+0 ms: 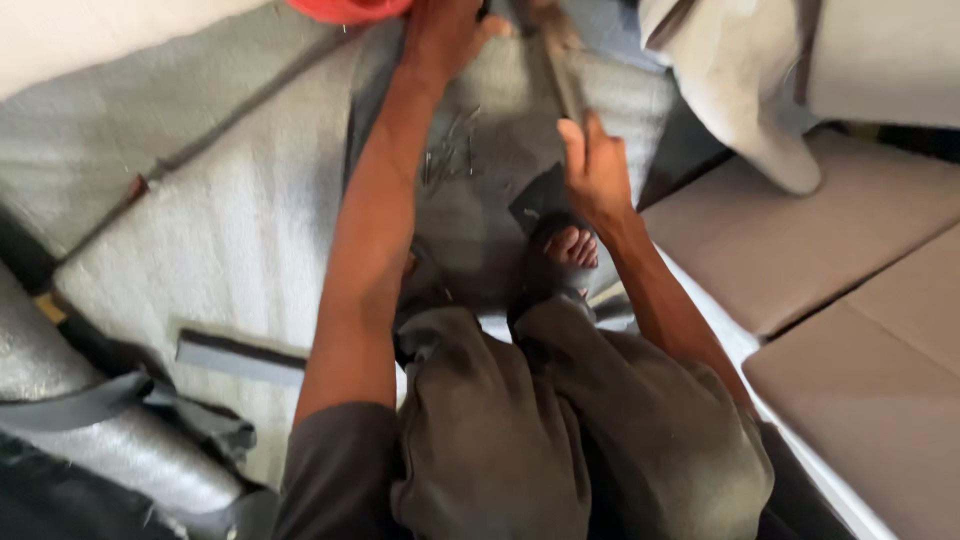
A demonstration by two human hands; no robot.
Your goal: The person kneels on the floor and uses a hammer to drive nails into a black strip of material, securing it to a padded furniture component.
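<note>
I squat on grey felt-like padding (250, 220) with my bare foot (571, 246) under me. My left hand (440, 35) reaches far forward to the top edge of the view, next to a red object (345, 8); its fingers are cut off by the frame. My right hand (597, 175) grips the near end of a long, blurred, stick-like tool handle (562, 75) that points away from me. Several thin nails (450, 150) lie loose on the padding between my arms. A small dark flat piece (540, 198) lies just left of my right hand.
Beige cushion panels (800, 230) lie at the right, with a pale cushioned piece (760, 90) above them. Rolled grey padding with dark straps (110, 420) lies at the lower left. A dark strip (235, 355) rests on the padding.
</note>
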